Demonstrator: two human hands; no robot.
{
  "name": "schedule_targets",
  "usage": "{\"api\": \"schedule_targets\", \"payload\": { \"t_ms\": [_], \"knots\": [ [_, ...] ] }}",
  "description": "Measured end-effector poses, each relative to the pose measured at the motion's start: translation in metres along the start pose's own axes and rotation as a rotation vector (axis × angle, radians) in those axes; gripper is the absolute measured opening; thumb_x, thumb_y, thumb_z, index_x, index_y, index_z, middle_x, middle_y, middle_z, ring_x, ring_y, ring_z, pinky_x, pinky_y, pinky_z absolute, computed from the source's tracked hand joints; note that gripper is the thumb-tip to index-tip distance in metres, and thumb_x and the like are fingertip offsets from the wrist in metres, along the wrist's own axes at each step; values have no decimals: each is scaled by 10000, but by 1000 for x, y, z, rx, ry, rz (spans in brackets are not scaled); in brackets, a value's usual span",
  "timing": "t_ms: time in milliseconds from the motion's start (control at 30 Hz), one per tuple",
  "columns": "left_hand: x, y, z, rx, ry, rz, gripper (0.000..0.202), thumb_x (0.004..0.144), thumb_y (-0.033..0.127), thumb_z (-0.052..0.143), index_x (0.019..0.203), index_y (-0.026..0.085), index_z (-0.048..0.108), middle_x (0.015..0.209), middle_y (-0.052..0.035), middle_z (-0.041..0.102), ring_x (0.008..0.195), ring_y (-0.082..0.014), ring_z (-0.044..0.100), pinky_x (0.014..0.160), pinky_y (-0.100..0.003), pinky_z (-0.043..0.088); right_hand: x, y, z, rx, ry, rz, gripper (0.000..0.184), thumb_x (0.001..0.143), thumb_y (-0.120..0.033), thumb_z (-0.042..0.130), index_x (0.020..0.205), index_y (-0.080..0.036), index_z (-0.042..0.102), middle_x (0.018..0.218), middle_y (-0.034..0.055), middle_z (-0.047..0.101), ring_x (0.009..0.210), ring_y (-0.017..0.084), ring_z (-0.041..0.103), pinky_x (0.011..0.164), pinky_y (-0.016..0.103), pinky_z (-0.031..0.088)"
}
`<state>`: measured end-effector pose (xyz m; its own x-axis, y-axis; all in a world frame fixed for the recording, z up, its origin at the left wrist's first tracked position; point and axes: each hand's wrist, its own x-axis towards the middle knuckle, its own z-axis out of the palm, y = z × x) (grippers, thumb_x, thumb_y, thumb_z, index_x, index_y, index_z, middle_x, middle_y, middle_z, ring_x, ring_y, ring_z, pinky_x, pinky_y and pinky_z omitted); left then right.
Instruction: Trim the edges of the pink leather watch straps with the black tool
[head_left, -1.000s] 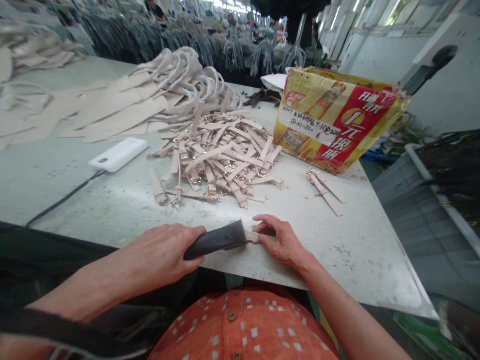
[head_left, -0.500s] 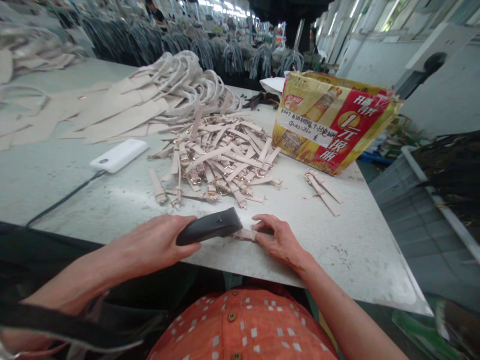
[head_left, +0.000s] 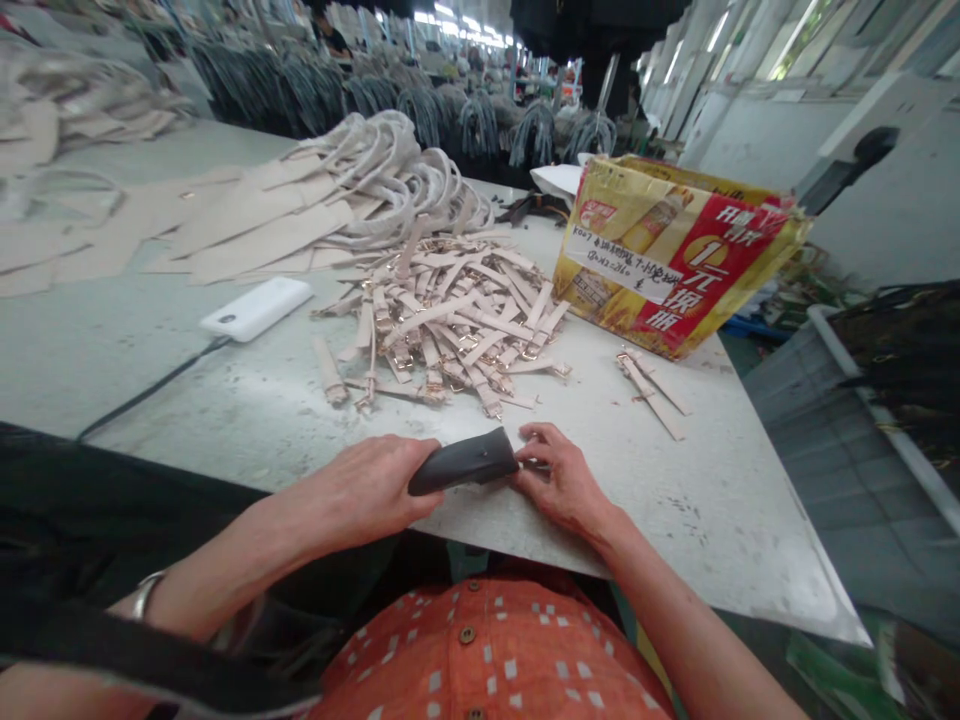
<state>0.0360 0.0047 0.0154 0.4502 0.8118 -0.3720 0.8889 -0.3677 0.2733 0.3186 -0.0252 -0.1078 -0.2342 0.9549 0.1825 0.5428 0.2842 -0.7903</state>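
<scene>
My left hand (head_left: pixel 375 485) is wrapped round a smooth black handheld tool (head_left: pixel 465 461) with a blunt, squared end; its exact kind I cannot make out. That end points right and meets the fingertips of my right hand (head_left: pixel 559 480). My right thumb and fingers are pinched together low over the table edge. The short beige strap they gripped earlier is now mostly hidden behind the tool and fingers. Just beyond both hands lies a heap of beige buckle straps (head_left: pixel 472 315) with gold-coloured metal parts. A few more buckle straps (head_left: pixel 652 390) lie apart to the right.
A yellow and red cardboard box (head_left: pixel 667 260) stands at the back right. On the left rests a white power bank (head_left: pixel 256 308) with a black cable (head_left: pixel 150 385). Beige bag pieces with looped handles (head_left: pixel 360 190) are piled behind. A grey bin (head_left: pixel 810 400) stands beyond the table's right edge.
My left hand has moved right with the black tool, so its end now reaches my right fingertips and covers the strap. My right hand has barely moved. The view has shifted slightly.
</scene>
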Motion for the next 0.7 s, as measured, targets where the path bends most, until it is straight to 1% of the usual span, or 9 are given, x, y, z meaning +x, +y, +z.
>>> {"api": "schedule_targets", "payload": {
  "t_ms": [33,67,167,233,333,433,567,633,700],
  "knots": [
    [-1,-1,0,-18,4,0,167,932,412,713,971,273,797,868,-64,886,841,-302,854,758,-351,551,1,0,0,5,-3,-1,140,914,-132,901,1009,-234,899,1400,135,805,1287,301,782,1118,470,634],
    [-2,-5,1,-37,8,-1,182,931,426,703,968,275,798,862,-58,885,831,-297,851,750,-349,549,2,-1,0,11,-13,-5,143,905,-120,898,992,-233,885,1361,122,818,1260,291,790,1109,456,636],
    [-9,-22,-2,-68,50,-37,243,911,492,679,955,285,799,862,-46,888,830,-295,849,737,-348,551,2,-6,1,-18,-29,-8,190,882,-67,855,956,-241,831,1078,59,842,1040,252,801,981,394,641],
    [-16,-32,-4,-66,72,-80,282,885,537,677,954,292,799,865,-43,890,828,-308,851,735,-359,561,-1,-9,1,-98,-15,-36,205,891,-52,816,942,-250,800,996,51,826,969,252,776,927,380,623],
    [-28,-41,-6,-82,49,-99,304,866,559,668,946,296,798,875,-55,899,832,-334,858,743,-387,585,-10,-12,2,-222,-22,-170,203,933,-49,756,933,-251,776,1053,97,838,1015,282,760,942,410,607],
    [-37,-39,-3,-113,-5,-77,300,871,553,654,935,300,802,906,-70,914,872,-348,867,781,-413,610,-20,-13,2,-242,-65,-273,177,987,-83,732,1007,-246,798,1111,125,856,1037,298,760,953,441,616],
    [-45,-33,5,-57,-80,-67,306,883,537,623,964,306,807,932,-89,917,912,-363,874,796,-434,613,-27,-13,3,-134,-67,-285,123,1078,-185,732,1054,-252,833,1126,125,864,1044,292,772,962,451,642],
    [-49,-31,8,-26,-123,-69,339,902,527,595,1020,304,822,946,-98,919,929,-371,881,808,-443,615,-27,-13,4,-83,-64,-278,139,1098,-199,727,1047,-250,847,1108,123,862,1039,287,775,960,448,649],
    [-52,-29,10,-7,-126,-68,403,914,524,582,1111,296,849,1008,-116,928,986,-391,887,862,-465,627,-27,-14,5,-53,-66,-261,138,1092,-182,739,1054,-246,855,1091,118,856,1044,284,775,972,444,649]
  ]
}}
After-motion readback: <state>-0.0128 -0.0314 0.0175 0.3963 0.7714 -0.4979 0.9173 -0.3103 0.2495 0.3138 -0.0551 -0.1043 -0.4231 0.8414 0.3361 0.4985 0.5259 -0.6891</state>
